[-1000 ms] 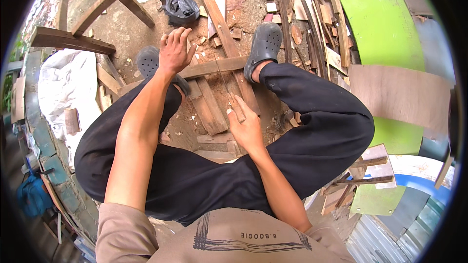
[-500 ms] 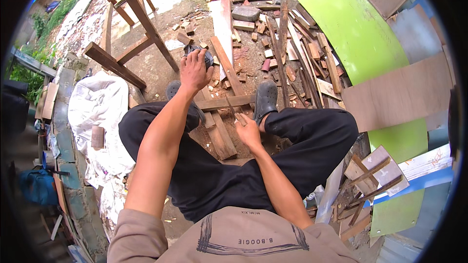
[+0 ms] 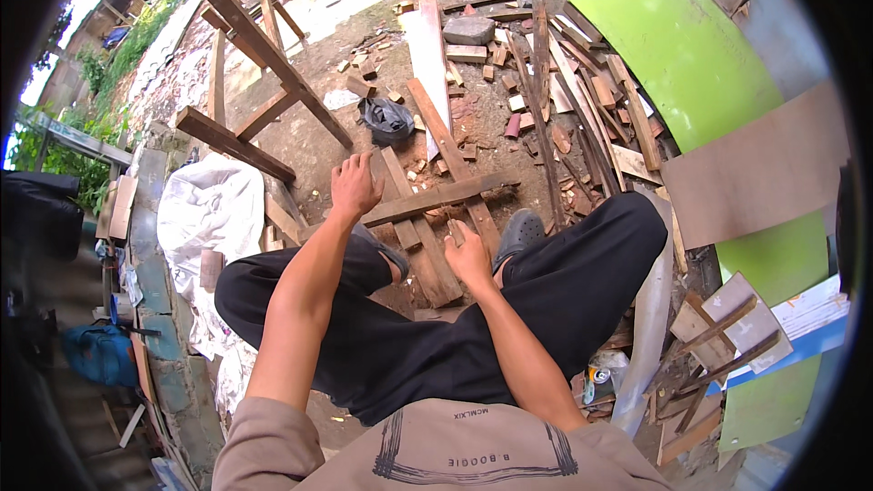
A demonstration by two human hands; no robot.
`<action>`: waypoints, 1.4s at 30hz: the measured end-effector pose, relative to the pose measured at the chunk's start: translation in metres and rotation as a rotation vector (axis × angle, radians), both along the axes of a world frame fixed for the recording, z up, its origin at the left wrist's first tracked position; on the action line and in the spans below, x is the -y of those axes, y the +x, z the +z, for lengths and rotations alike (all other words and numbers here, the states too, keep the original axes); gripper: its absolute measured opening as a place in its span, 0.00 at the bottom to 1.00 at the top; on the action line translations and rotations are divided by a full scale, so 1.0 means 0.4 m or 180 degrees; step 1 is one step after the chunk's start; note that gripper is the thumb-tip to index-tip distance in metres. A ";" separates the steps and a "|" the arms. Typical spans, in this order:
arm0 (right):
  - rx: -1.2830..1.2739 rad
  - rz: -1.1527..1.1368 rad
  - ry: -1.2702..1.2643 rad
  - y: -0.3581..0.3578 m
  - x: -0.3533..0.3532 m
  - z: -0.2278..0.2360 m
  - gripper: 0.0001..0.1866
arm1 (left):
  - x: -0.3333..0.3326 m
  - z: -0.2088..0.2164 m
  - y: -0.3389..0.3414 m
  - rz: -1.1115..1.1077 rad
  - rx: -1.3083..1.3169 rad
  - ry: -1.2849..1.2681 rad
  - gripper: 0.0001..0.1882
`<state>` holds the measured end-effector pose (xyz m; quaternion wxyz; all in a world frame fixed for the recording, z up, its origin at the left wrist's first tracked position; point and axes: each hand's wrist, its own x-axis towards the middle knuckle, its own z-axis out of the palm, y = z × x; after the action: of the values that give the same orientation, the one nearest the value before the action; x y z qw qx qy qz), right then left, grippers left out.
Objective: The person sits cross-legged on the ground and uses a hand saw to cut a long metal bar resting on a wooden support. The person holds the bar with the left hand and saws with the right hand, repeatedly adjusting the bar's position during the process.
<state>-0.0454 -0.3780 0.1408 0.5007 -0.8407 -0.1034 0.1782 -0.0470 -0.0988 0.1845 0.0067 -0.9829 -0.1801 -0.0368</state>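
Note:
My left hand hovers over the left part of a crosswise wooden plank, its fingers stretched forward and nothing seen in them. That plank lies across other wooden pieces, including a lengthwise board between my feet. Just below the plank, my right hand is closed around a slim brown wooden piece, perhaps a tool handle; its far end is hard to make out. A black plastic bag sits on the ground beyond my left hand.
A wooden frame stands at the far left, near a white cloth sack. Scrap boards and offcuts lie scattered ahead to the right. Green sheets and a brown panel are at the right, and a grey stone is further off.
My left hand has left the black bag and come back toward me, over the plank. My right foot has drawn back, baring more of the plank's right end. My right hand keeps its grip.

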 end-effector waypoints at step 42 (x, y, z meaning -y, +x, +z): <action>-0.0305 0.0350 -0.0322 -0.071 0.123 0.204 0.26 | -0.129 -0.519 -0.160 0.0316 -0.1216 -0.1089 0.37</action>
<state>-0.0739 -0.4272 0.2224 0.4515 -0.8485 -0.1161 0.2504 -0.1110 -0.0473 -0.0230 -0.1239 -0.9489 -0.2272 0.1808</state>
